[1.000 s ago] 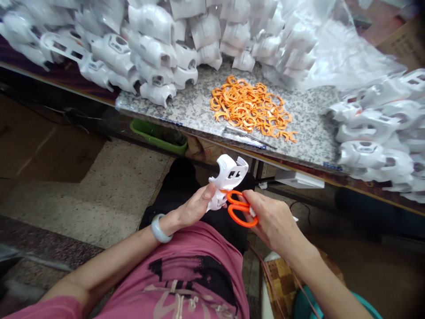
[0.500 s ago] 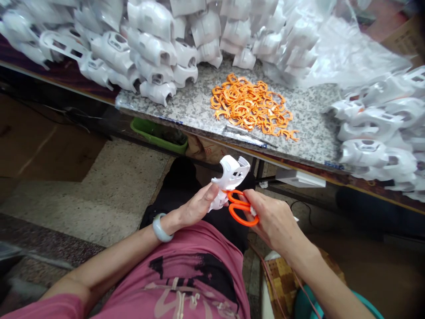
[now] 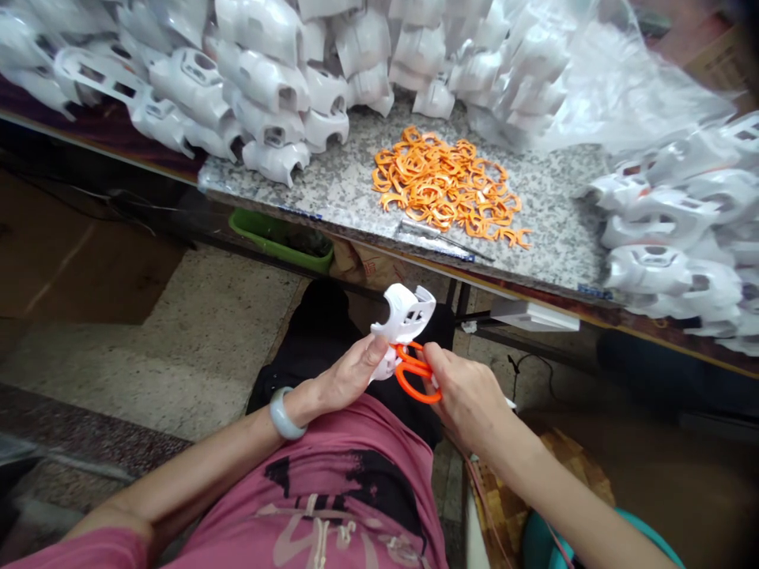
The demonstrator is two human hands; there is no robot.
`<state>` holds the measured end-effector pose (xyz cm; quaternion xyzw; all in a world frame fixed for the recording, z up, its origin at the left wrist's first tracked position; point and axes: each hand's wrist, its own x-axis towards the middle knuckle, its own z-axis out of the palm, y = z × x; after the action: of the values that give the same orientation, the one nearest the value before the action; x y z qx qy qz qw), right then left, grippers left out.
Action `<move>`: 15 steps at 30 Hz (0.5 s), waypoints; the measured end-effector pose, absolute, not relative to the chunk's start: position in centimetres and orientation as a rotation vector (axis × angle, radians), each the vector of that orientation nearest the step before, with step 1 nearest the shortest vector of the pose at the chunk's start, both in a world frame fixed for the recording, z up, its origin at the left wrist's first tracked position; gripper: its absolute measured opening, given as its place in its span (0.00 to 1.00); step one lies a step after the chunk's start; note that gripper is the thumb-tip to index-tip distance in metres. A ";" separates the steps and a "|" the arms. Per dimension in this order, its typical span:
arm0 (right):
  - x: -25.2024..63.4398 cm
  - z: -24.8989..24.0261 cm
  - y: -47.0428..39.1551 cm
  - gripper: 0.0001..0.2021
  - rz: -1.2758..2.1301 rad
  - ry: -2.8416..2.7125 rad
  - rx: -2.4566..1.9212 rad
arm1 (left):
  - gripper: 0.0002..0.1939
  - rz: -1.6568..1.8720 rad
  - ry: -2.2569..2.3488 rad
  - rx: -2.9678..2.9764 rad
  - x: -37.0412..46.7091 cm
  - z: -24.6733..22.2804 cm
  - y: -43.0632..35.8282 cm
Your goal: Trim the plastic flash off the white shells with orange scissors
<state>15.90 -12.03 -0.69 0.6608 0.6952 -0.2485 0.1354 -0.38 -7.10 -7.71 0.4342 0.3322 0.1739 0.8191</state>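
Note:
My left hand (image 3: 349,371) holds a glossy white plastic shell (image 3: 408,314) above my lap, thumb pressed on its side. The shell has a curved cut-out and small square openings. In my right hand (image 3: 466,387) is a pair of scissors (image 3: 418,387) with orange loop handles. These loops point left, against or very close to the lower part of the shell. Most of the blades is hidden in the hand; a pale tip pokes out behind it. Whether an orange clip sits in the shell I cannot tell.
Small orange plastic clips (image 3: 444,182) lie heaped on the speckled stone tabletop (image 3: 557,237). White shells are stacked at the back left (image 3: 261,79) and right (image 3: 664,269). A thin dark tool (image 3: 444,237) lies along the front edge. Below stands a green bin (image 3: 281,241).
Both hands have shifted slightly left with the shell and scissors. The orange loops have come closer to the shell and overlap its lower part more.

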 end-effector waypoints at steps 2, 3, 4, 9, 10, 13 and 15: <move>15.7 -1.0 -11.6 0.04 -0.741 2.005 1.906 | 0.35 0.397 0.706 0.967 -0.5 -7.9 -7.1; 15.7 -1.3 -11.5 0.04 -0.746 2.014 1.909 | 0.35 0.413 0.710 0.976 -0.5 -8.0 -7.1; 15.8 -1.6 -11.4 0.04 -0.743 2.038 1.920 | 0.34 0.426 0.717 0.972 -0.5 -8.2 -7.1; 17.2 -2.8 -11.7 0.02 -0.716 2.222 2.023 | 0.39 0.506 0.747 0.829 0.0 -8.9 -6.8; 17.5 -2.9 -11.8 0.02 -0.719 2.237 2.044 | 0.40 0.518 0.746 0.812 0.0 -9.0 -6.7; 17.9 -2.6 -12.2 0.03 -0.707 2.254 2.093 | 0.39 0.522 0.756 0.796 -0.1 -9.0 -6.5; 17.9 -2.4 -12.3 0.03 -0.691 2.261 2.093 | 0.39 0.504 0.772 0.795 -0.2 -9.0 -6.4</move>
<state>17.86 -12.33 -2.43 0.6628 0.7160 -0.2189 -0.0079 -0.21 -6.45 -9.01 0.3733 0.3627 0.2367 0.8204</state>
